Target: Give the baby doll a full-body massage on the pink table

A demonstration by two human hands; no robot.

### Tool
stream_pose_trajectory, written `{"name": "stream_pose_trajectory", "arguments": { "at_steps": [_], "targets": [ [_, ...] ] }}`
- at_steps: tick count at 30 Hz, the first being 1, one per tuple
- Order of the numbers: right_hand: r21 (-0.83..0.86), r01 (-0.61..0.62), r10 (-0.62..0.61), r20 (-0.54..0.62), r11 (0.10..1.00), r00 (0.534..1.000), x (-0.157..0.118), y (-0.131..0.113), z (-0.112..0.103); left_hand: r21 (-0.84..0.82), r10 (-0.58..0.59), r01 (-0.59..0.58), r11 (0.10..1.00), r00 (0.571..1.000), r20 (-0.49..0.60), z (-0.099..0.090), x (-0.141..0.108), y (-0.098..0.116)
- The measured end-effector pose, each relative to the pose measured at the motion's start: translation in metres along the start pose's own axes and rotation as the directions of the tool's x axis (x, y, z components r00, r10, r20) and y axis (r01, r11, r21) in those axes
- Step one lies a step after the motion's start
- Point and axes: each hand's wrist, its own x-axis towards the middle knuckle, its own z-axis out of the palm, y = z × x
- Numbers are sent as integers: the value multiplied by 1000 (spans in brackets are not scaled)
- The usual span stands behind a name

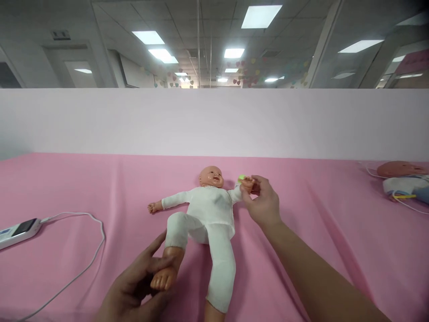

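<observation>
A baby doll (211,208) with a white cloth body lies on its back on the pink sheet (127,188), head toward the far side. My left hand (140,273) is closed around the doll's bare foot at the left, and that leg is bent at the knee. At the doll's raised hand on the right, my right hand (263,199) pinches it between thumb and fingers. A bright green-yellow spot (241,177) shows beside that doll hand; I cannot make out what it is. The doll's other leg stretches toward me, its foot cut off by the lower edge.
At the left lies a white handheld device (20,232) with a dark screen, its white cable (97,255) looping toward the front. A second doll (404,179) with white tubing lies at the far right. A white panel (214,123) with glass above closes off the back.
</observation>
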Motion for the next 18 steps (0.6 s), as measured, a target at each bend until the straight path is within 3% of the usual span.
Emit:
{"name": "stream_pose_trajectory", "arguments": {
  "at_steps": [4,9,14,18],
  "targets": [
    [-23,315,-306,174,949,936,-19,-15,18,-42,67,-66,997,998,1,15,27,11],
    [67,430,-424,357,900,832,-30,-18,31,-59,86,-85,995,996,14,30,54,9],
    [117,347,-365,381,931,850,-34,-14,34,-139,50,-51,989,999,-7,38,60,5],
    [185,135,-191,329,973,925,-30,-7,32,-130,90,-99,987,993,-74,33,48,-1]
  ]
}}
